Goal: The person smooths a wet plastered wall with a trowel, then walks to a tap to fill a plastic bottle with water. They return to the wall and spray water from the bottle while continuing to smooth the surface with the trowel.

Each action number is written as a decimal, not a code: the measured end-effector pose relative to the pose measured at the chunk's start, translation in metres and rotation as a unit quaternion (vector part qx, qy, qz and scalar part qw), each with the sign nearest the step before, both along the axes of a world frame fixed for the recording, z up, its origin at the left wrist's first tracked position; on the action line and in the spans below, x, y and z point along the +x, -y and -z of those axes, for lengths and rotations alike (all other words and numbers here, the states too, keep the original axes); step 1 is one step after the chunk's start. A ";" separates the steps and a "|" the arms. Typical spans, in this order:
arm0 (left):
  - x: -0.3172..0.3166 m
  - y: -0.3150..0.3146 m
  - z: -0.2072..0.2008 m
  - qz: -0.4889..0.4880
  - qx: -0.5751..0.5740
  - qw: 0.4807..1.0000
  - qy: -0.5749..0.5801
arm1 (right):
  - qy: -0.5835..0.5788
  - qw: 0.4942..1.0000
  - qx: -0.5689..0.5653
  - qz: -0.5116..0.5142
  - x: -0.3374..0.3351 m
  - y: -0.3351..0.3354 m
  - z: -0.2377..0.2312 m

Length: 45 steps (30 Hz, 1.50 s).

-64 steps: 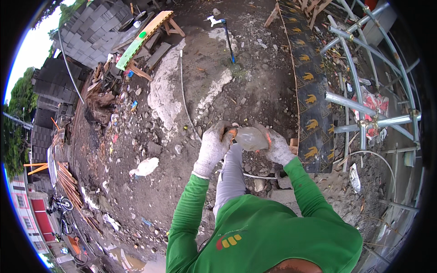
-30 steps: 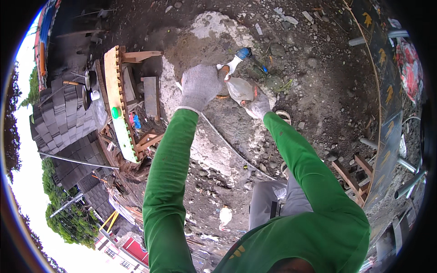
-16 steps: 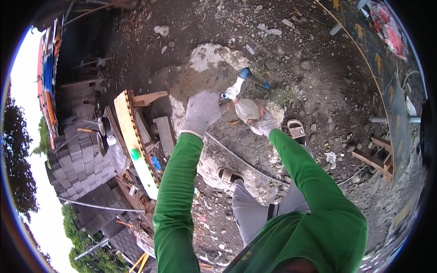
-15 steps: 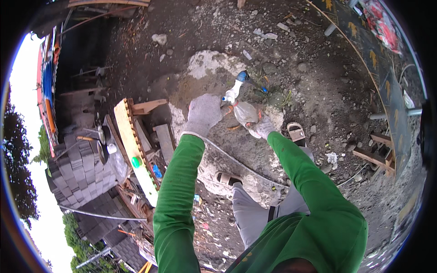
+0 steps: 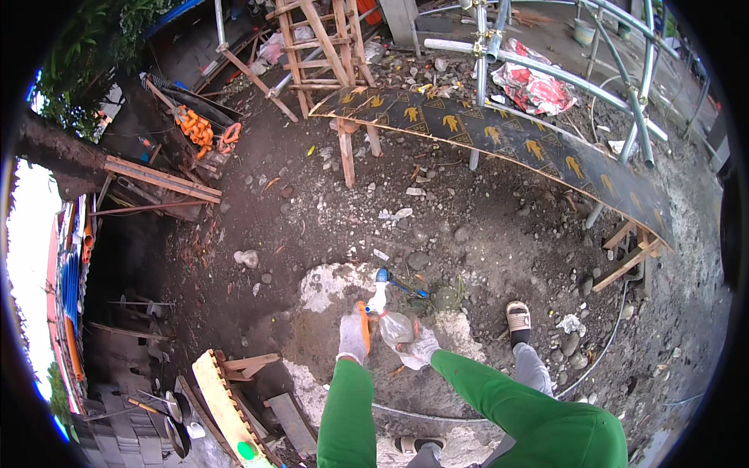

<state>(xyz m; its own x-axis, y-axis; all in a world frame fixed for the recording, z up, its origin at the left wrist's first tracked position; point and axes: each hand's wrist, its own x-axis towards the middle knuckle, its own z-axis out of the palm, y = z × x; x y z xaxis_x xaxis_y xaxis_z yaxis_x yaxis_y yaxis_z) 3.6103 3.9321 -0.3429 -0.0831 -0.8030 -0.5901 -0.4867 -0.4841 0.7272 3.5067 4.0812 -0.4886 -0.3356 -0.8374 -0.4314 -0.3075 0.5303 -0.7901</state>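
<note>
My right hand [image 5: 422,349], in a pale glove, is closed on a crumpled clear plastic bag [image 5: 396,329]; what the bag holds is hard to make out. Directly beyond it is a white fitting-like piece [image 5: 377,299] with a blue top [image 5: 382,275] and a small blue part at its near left. My left hand [image 5: 354,335], gloved in grey with an orange palm side, is held edge-on beside that piece, fingers stretched upward and nothing visible in them. A thin dark tool with a blue end [image 5: 418,293] lies on the ground just right of the blue top.
A long dark board with yellow prints [image 5: 468,129] spans wooden supports and metal pipes ahead. A wooden ladder [image 5: 320,47] stands farther back. Yellow timber [image 5: 218,398] lies at the left; a grey hose [image 5: 437,419] crosses the stony ground near my sandals [image 5: 518,317].
The view has tilted up, bringing the board and ladder into sight. My left hand's fingers, bent toward the bag before, are now straightened with the orange side showing. My right hand keeps the bag.
</note>
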 end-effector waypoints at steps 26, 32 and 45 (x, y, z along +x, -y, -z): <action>0.018 -0.021 -0.014 -0.170 0.006 0.980 -0.101 | -0.029 0.998 -0.015 -0.055 -0.020 0.010 0.004; 0.026 -0.033 -0.004 -0.040 -0.035 0.997 -0.054 | -0.019 0.993 -0.087 -0.081 -0.030 0.015 0.000; -0.014 -0.036 0.038 0.133 -0.051 0.983 0.113 | -0.031 0.983 -0.001 -0.181 -0.046 0.023 0.002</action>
